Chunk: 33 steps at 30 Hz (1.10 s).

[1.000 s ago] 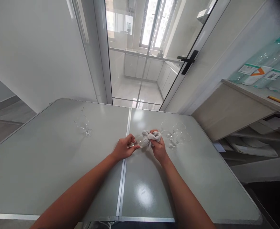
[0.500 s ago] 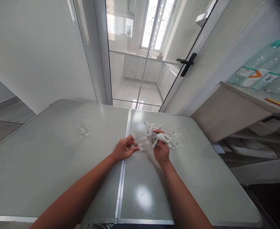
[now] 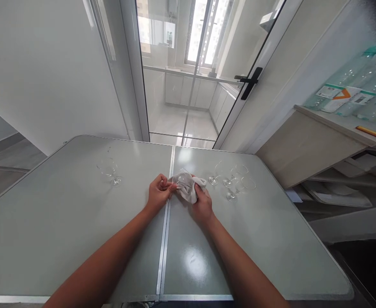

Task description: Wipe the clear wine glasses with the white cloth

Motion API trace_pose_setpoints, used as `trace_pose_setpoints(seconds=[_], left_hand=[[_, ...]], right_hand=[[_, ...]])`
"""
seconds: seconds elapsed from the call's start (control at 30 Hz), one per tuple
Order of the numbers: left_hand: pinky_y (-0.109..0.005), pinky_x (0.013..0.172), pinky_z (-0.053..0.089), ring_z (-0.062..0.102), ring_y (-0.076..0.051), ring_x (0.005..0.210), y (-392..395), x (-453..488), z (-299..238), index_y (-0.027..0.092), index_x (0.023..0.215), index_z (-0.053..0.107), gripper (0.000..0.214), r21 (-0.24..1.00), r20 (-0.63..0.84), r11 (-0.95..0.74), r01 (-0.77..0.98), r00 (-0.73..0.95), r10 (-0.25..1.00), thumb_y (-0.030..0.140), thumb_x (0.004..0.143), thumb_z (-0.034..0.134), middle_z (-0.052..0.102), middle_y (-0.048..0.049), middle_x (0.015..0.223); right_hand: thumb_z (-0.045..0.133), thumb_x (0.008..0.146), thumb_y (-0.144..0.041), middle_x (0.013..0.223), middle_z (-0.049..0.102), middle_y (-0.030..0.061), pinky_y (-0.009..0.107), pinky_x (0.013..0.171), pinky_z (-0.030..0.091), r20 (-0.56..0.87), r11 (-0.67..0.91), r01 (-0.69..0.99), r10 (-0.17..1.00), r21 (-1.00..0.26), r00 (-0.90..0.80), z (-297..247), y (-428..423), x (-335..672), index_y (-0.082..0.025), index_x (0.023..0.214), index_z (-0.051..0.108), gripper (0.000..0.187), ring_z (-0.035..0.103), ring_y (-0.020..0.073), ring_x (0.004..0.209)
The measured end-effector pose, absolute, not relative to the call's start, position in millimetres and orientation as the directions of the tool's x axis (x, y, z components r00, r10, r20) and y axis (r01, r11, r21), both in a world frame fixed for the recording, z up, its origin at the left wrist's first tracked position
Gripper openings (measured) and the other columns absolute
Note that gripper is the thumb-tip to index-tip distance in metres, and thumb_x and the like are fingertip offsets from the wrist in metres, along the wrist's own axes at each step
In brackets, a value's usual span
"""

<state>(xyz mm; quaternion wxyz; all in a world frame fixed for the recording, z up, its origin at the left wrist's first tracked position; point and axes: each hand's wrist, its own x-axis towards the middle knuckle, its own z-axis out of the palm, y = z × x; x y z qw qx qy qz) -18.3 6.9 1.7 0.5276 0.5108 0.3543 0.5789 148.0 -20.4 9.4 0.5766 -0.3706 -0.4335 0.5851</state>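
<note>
We hold a stemmed glass (image 3: pixel 182 179), our left hand (image 3: pixel 158 192) pinching its stem end, our right hand (image 3: pixel 203 203) clasping a white cloth (image 3: pixel 188 193) about its bowl, near the table (image 3: pixel 63 222) seam (image 3: pixel 164 248). Three other glasses (image 3: pixel 231 196) stand at three o'clock, a lone glass (image 3: pixel 114 177) at nine, a glazed door (image 3: pixel 191 94) at twelve.

Just right of the right fingers (image 3: pixel 201 193), three stemmed glasses (image 3: pixel 231 196) block the way. Left of the left fingers (image 3: pixel 160 183), bare tabletop (image 3: pixel 135 188) gives passage up to a lone glass (image 3: pixel 116 182). Behind both, room opens between the forearms (image 3: pixel 111 254).
</note>
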Motion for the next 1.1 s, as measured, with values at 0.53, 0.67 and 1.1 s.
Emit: trace_pose_setpoints(seconds=[0.53,0.67,1.1], left_hand=[[-0.022,0.052,0.03,0.033,-0.008,0.053,-2,-14,-5,0.022,0.071,0.034,0.029,0.836,0.434,-0.467,0.288,0.175,0.884,0.015,0.078,0.061,0.035,0.0082,0.06],[-0.023,0.054,0.031,0.035,-0.008,0.053,-4,-15,-9,0.023,0.072,0.035,0.03,0.795,0.397,-0.495,0.349,0.318,0.861,0.017,0.078,0.063,0.042,0.008,0.061],[-0.024,0.06,0.045,0.056,-0.012,0.064,5,-12,-1,0.022,0.089,0.044,0.039,0.97,0.228,-0.174,-0.172,0.38,0.897,0.046,0.084,0.074,0.056,0.0019,0.077]], right_hand=[[0.05,0.081,-0.016,0.134,0.065,0.0066,0.061,0.122,0.016,0.554,0.719,0.586,0.679,-0.372,-0.481,10,-15,170,-0.027,0.149,0.049,0.069,0.05,0.0331,0.13],[0.057,0.077,-0.018,0.117,0.071,0.0091,0.053,0.107,0.041,0.57,0.655,0.535,0.746,-0.534,-0.344,14,-14,177,-0.022,0.129,0.064,0.052,0.058,0.0321,0.112],[0.044,0.096,-0.063,0.12,0.068,0.0071,0.042,0.086,0.056,0.027,0.036,-0.521,0.999,-0.853,0.024,28,-22,140,-0.027,0.132,0.059,0.053,0.066,0.0262,0.106]])
